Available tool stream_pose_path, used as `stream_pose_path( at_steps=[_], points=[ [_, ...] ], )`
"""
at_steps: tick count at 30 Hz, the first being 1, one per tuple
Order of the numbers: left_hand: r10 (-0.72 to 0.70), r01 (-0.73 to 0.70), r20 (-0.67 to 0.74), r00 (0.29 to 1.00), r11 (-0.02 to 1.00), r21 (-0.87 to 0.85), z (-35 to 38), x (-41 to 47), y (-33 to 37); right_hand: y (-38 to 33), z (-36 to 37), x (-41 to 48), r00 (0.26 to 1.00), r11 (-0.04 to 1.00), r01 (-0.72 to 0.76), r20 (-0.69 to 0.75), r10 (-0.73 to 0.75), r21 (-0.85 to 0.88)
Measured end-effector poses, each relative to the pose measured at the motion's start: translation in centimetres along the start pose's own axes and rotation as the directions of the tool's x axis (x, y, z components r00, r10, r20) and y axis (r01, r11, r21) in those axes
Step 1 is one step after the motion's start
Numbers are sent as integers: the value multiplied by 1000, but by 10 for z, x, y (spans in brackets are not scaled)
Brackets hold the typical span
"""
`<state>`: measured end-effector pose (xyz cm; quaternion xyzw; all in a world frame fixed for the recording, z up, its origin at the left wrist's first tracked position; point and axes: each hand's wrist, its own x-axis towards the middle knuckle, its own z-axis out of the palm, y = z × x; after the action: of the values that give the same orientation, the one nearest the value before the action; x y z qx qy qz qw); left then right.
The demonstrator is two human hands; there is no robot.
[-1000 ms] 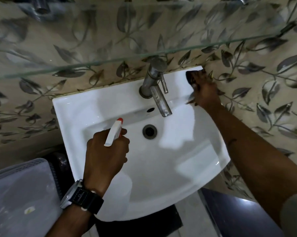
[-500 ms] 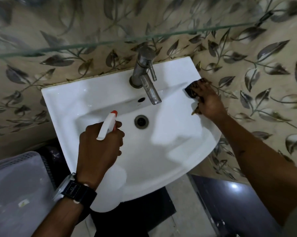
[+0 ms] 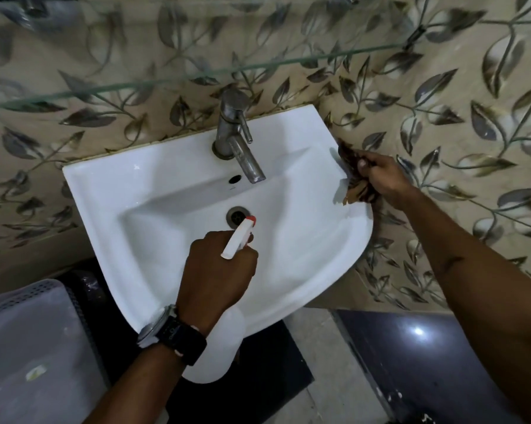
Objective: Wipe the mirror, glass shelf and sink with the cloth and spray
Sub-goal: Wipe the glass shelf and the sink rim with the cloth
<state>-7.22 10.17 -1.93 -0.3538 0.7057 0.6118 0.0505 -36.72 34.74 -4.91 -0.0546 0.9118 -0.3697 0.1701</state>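
Observation:
A white sink (image 3: pixel 154 191) hangs on the leaf-patterned wall, with a metal tap (image 3: pixel 236 139) at its back and a drain (image 3: pixel 236 216) in the basin. My left hand (image 3: pixel 215 276) grips a white spray bottle (image 3: pixel 227 347) over the basin's front; its red-tipped nozzle (image 3: pixel 242 232) points toward the drain. My right hand (image 3: pixel 380 175) presses a dark brown cloth (image 3: pixel 354 179) against the sink's right rim. The glass shelf (image 3: pixel 197 76) runs across above the tap. The mirror is out of view.
A grey plastic bin lid (image 3: pixel 28 347) sits at the lower left beside the sink. A dark glossy surface (image 3: pixel 411 356) lies at the lower right. Dark floor shows under the sink.
My right hand has dragged the cloth from the sink's back right corner forward along the right rim. My left hand with the spray bottle has shifted right, over the basin near the drain.

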Motion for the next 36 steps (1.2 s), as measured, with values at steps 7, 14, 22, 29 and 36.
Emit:
stream_pose_path(
  at_steps=[7,14,22,29,36],
  points=[
    [86,-87,43,995,996,23,24,3,6,1,-6,-29,977,971,18,-212,34,240],
    [128,-130,48,991,991,20,45,6,25,-12,-13,-170,934,431,24,-174,312,902],
    [164,-165,41,986,986,29,93,22,57,1,-4,-243,882,203,70,-155,444,977],
    [225,-240,142,964,966,100,116,26,54,-5,-1,-236,865,169,37,-116,487,985],
    [184,-196,105,977,974,115,115,21,47,-7,9,-236,888,192,-14,-76,454,981]
  ],
)
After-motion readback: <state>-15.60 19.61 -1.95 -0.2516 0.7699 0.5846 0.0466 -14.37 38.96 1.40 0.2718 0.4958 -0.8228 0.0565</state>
